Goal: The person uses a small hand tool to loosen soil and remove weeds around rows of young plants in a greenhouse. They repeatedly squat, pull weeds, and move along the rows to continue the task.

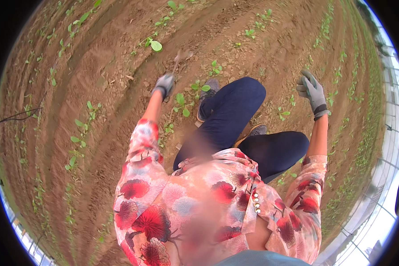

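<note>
My left hand, in a grey work glove with a dark cuff, is shut on a small hand tool. Motion blurs the tool; its thin shaft and wider head look like those of a small hand hoe, low over the brown soil. A broad-leaved seedling grows beyond it, and another seedling stands right of my left hand, by my shoe. My right hand, gloved alike, is held out beside my right knee. Its fingers are loosely bent and slightly apart, with nothing visible in them.
My bent knees and shoes occupy the ground between my hands. Rows of seedlings run along both sides. Dark thin lines cross the far left. A metal-framed translucent wall curves along the right rim.
</note>
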Demonstrator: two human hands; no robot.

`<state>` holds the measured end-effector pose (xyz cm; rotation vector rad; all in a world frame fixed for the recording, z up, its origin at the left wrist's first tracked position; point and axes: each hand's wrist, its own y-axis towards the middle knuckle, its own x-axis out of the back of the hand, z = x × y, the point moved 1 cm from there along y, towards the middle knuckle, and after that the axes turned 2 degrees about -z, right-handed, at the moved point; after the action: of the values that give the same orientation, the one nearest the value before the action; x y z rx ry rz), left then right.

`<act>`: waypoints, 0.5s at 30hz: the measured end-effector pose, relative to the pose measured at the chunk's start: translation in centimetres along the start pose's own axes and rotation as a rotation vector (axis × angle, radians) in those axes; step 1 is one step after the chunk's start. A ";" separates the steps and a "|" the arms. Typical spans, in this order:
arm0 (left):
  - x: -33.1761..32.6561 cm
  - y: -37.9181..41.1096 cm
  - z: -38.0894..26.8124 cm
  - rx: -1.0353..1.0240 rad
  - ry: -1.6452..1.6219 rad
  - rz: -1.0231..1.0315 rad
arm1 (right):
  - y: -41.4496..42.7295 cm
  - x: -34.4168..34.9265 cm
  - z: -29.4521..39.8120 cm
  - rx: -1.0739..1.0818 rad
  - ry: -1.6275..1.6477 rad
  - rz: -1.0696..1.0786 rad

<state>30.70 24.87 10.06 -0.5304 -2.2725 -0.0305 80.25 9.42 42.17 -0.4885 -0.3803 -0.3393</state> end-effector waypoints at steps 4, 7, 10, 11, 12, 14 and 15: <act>-0.4 -17.5 11.6 0.714 0.015 0.164 | -0.4 -1.4 0.1 -0.084 -0.156 -0.018; 0.0 -24.5 10.7 0.810 0.101 0.135 | -0.1 -2.2 0.4 -0.091 -0.172 0.022; -0.6 -24.1 7.6 0.857 0.130 0.107 | -0.1 -3.1 1.2 -0.059 -0.206 0.069; -0.9 -22.9 6.9 0.873 0.142 0.112 | -0.1 -3.5 1.4 -0.042 -0.214 0.082; -1.1 -21.6 6.6 0.891 0.157 0.118 | -0.1 -4.7 1.8 -0.032 -0.213 0.105; -1.8 -18.1 6.3 0.864 0.218 0.147 | 0.1 -5.8 1.2 -0.004 -0.256 0.116; -2.0 -16.7 6.3 0.829 0.209 0.143 | 0.4 -6.2 0.8 0.011 -0.275 0.122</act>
<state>21.05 10.05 6.66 -0.2207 -1.8205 0.8458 74.73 11.54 40.03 -0.5466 -0.6157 -0.1508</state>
